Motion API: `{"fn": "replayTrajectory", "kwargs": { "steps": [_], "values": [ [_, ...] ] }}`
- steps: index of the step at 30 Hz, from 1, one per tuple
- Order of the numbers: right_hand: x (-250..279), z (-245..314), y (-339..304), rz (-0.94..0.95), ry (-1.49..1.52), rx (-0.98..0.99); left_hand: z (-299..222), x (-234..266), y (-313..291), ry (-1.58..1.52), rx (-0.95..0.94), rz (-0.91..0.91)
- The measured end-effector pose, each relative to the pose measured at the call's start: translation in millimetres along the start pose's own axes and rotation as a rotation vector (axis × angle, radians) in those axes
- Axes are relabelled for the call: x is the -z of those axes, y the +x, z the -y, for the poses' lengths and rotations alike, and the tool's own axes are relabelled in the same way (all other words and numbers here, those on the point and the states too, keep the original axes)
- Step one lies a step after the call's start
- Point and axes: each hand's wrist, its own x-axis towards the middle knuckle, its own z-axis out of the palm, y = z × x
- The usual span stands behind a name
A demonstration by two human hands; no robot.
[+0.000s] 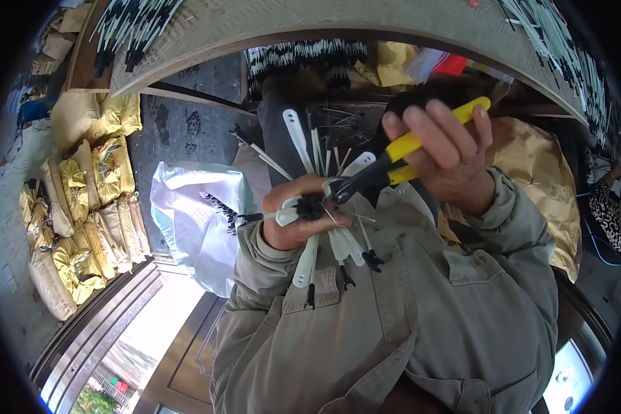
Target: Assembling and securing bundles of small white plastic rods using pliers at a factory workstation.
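two hands [297, 217] [448, 152] work close: left grip clutches white strips [310, 259], right squeezes yellow-handled pliers [393, 162], tips hidden.

Your right hand [455, 155] grips pliers [393, 162] with glossy yellow plastic handles and dull dark metal jaws, which meet the bundle [317, 207] in your left hand [293, 221]: smooth matt white plastic strips with black tips. Just below both grips your jacket sleeves [462, 276] are matt olive woven cloth. Left of the bundle grip a white plastic bag [193, 214] looks thin and slightly shiny.
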Motion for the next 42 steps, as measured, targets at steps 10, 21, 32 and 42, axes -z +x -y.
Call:
{"fn": "replayTrajectory", "kwargs": {
  "steps": [10,21,32,42],
  "values": [
    [-9,37,-16,-0.010,-0.102,-0.072,-2,0,-5,0.049,-0.033,-0.107],
    [-14,60,-33,-0.023,0.147,-0.267,-2,-1,-10,0.082,-0.074,-0.230],
    [27,-34,21,1.475,1.507,-0.293,-15,9,2,0.070,-0.057,0.223],
    [43,-15,4,0.910,1.348,-0.216,-5,5,11,0.007,-0.216,0.255]
  ]
}}
